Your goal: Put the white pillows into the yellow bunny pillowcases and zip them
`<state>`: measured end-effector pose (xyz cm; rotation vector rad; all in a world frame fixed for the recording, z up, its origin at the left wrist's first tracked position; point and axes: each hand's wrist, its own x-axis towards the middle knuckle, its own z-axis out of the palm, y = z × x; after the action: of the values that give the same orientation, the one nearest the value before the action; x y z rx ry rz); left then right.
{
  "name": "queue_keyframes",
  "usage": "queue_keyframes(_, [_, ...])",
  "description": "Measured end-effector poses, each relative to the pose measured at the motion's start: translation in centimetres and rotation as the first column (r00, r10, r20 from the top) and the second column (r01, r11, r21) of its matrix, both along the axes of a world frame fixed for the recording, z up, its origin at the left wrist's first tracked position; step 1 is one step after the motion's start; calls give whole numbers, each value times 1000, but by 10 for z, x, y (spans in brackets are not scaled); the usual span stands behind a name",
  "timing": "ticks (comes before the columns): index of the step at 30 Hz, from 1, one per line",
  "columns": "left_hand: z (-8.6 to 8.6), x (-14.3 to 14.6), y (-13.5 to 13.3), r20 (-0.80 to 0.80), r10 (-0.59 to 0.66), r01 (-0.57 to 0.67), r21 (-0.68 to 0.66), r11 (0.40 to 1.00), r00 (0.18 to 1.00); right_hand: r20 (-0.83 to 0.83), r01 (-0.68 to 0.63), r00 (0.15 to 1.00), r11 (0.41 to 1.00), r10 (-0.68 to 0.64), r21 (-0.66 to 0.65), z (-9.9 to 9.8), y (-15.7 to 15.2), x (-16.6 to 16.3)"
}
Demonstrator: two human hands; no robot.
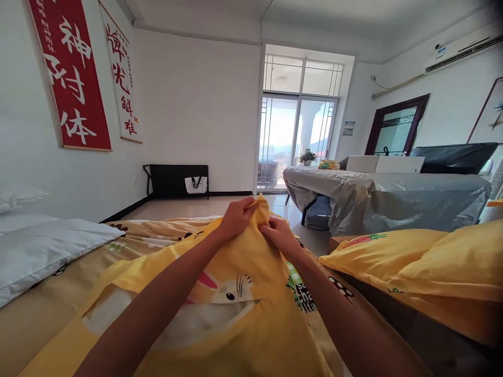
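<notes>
A yellow pillowcase (281, 327) with a printed white rabbit lies spread in front of me, its far end lifted into a peak. At that raised corner, my left hand (238, 215) pinches the fabric from the left. My right hand (281, 236) grips the edge just below and to the right, fingers closed on the cloth. White material shows beneath a fold across the rabbit print. Under the pillowcase is a bed with a tan patterned sheet (55, 309).
White pillows (58, 246) rest on the bed at left. To the right sits a yellow pillow (424, 256) with a carrot print. Beyond the bed stand a plastic-covered table (393, 196) bearing a white box (401, 164), and a folded black panel (168, 180) against the wall.
</notes>
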<state>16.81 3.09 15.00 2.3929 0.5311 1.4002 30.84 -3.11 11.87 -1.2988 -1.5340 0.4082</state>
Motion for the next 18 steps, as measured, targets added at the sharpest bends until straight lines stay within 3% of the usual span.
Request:
queue_keyframes(4, [-5, 2, -1, -42, -34, 34, 10, 999, 999, 227, 156, 965, 984, -134, -81, 8, 5, -5])
queue_keyframes(8, [-5, 3, -1, -26, -49, 49, 1, 999, 998, 306, 291, 911, 957, -277, 0, 17, 7, -1])
queue_keyframes(10, [-2, 1, 1, -5, -39, 39, -20, 999, 999, 290, 289, 915, 957, -282, 18, 18, 6, 3])
queue_keyframes(14, [1, -3, 4, 25, -29, 30, -46, 998, 999, 222, 130, 967, 991, -122, -20, 14, 2, 4])
queue_keyframes(18, [-7, 1, 5, -34, 21, -20, 8, 1000, 999, 305, 283, 920, 955, -245, -87, 16, 11, -3])
